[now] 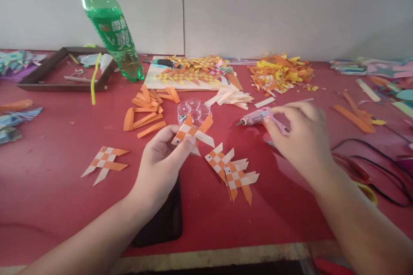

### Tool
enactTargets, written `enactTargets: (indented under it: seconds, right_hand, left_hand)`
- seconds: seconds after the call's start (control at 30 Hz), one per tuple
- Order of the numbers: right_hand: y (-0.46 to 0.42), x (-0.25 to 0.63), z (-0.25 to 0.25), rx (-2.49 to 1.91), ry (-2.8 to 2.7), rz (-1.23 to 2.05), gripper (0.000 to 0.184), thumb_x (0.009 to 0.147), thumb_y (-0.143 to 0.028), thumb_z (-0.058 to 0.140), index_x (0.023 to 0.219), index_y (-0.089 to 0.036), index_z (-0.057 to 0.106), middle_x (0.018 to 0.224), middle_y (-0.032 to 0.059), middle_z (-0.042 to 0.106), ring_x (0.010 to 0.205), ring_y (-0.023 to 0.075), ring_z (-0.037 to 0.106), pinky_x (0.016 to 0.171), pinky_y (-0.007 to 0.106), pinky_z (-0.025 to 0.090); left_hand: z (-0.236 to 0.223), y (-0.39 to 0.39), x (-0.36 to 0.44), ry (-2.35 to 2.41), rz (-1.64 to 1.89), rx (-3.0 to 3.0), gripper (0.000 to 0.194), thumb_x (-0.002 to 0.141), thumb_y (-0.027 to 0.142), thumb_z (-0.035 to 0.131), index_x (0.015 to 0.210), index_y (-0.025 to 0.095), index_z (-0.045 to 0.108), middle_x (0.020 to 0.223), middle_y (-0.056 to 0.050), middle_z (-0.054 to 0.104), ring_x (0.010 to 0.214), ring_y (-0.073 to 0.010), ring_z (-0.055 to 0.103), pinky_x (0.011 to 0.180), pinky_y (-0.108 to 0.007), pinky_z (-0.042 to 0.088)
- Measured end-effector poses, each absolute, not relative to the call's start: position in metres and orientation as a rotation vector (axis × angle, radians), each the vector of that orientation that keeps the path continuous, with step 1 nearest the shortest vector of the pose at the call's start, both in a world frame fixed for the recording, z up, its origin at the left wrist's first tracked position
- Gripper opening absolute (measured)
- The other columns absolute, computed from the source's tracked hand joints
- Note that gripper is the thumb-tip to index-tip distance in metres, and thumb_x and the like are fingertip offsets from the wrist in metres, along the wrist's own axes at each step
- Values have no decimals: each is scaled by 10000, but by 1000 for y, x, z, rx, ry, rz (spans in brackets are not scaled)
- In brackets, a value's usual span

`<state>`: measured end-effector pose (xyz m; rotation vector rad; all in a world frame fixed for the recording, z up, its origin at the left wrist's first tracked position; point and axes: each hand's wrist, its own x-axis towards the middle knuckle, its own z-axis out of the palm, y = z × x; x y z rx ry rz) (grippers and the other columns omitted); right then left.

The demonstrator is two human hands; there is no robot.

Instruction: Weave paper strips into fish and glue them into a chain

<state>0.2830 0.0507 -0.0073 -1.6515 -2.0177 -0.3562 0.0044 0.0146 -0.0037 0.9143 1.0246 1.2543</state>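
My left hand pinches a woven paper fish in orange and white checks, thumb on its front and fingers behind. Toward the right, my right hand has thumb and forefinger closed on the rear of a pink glue gun, whose nozzle points left. Whether the gun rests on the table or is lifted I cannot tell. Between the hands lie two overlapping paper fish, and another paper fish lies at the left. A clear round compartment box with small pieces stands just behind the held fish.
Orange strips, white strips and a heap of yellow-orange scraps lie farther back. A green bottle stands beside a dark frame. A black phone is under my left wrist; a cable curls at right.
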Motion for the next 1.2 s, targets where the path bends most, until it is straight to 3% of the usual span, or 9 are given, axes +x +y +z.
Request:
enactTargets:
  seconds: [0.1, 0.2, 0.33, 0.43, 0.53, 0.67, 0.87, 1.07, 1.2]
  right_hand:
    - [33, 246, -2, -1345, -2165, -98, 59, 891, -247, 603, 858, -235, 650, 885, 81, 640, 893, 263, 594, 839, 464, 473]
    - [21, 220, -3, -1279, -2323, 121, 67, 848, -283, 651, 837, -217, 655, 936, 84, 634, 916, 265, 555, 835, 466, 474]
    - [17, 211, -9, -1328, -2398, 327, 250, 789, -399, 743, 866, -187, 637, 1028, 108, 609, 1002, 292, 528, 900, 496, 461]
    - [18, 212, -9, -1334, -2332, 507, 198, 797, -332, 747, 838, -202, 604, 1012, 88, 600, 1022, 271, 521, 897, 475, 481]
    - [17, 216, -6, -1309, -2148, 751, 112, 845, -260, 680, 815, -217, 580, 994, 67, 590, 956, 220, 553, 734, 354, 534]
    - [18, 223, -2, -1271, -1852, 1050, 190, 835, -351, 698, 790, -212, 577, 858, 13, 582, 700, 131, 554, 556, 255, 472]
    - [22, 226, -3, -1140, -1494, 1132, 238, 770, -340, 765, 779, -233, 552, 648, -62, 509, 553, 98, 532, 509, 237, 477]
    - [18, 224, -4, -1169, -1437, 1192, 358, 766, -294, 771, 1048, -274, 550, 802, -43, 572, 589, 97, 611, 509, 218, 534]
    - [16, 222, -2, -1186, -1456, 1253, 381, 779, -285, 756, 1078, -275, 520, 825, -33, 585, 558, 95, 609, 481, 216, 531]
  left_hand:
    - [-5, 14, 4, 1054, 1230, 918, 31, 856, 259, 706, 847, 233, 694, 723, 33, 659, 705, -109, 627, 731, -211, 507]
    - [-6, 13, 4, 1091, 1209, 930, 61, 851, 279, 713, 837, 220, 704, 736, 22, 665, 726, -125, 629, 747, -233, 507]
    - [-6, 13, 5, 1100, 1182, 959, 96, 843, 298, 728, 812, 209, 710, 757, 11, 693, 764, -130, 638, 772, -230, 506]
    - [-5, 13, 6, 1102, 1174, 989, 103, 847, 310, 726, 819, 212, 714, 756, 12, 704, 760, -121, 641, 768, -214, 503]
    - [-4, 13, 7, 1109, 1172, 991, 105, 845, 316, 728, 826, 213, 721, 748, 16, 704, 731, -110, 636, 747, -201, 504]
    - [-5, 13, 6, 1118, 1186, 969, 88, 834, 316, 740, 829, 228, 725, 726, 28, 694, 702, -105, 637, 701, -189, 512]
    - [-3, 12, 5, 1162, 1153, 1064, 112, 854, 297, 713, 770, 225, 719, 680, 35, 678, 645, -89, 618, 657, -167, 510]
    - [3, 10, 9, 1131, 1050, 1205, 60, 852, 243, 692, 826, 217, 739, 678, 35, 683, 608, -79, 596, 602, -147, 499]
    - [6, 7, 12, 1077, 1029, 1245, 78, 856, 211, 672, 868, 227, 747, 703, 34, 693, 632, -85, 605, 622, -154, 507]
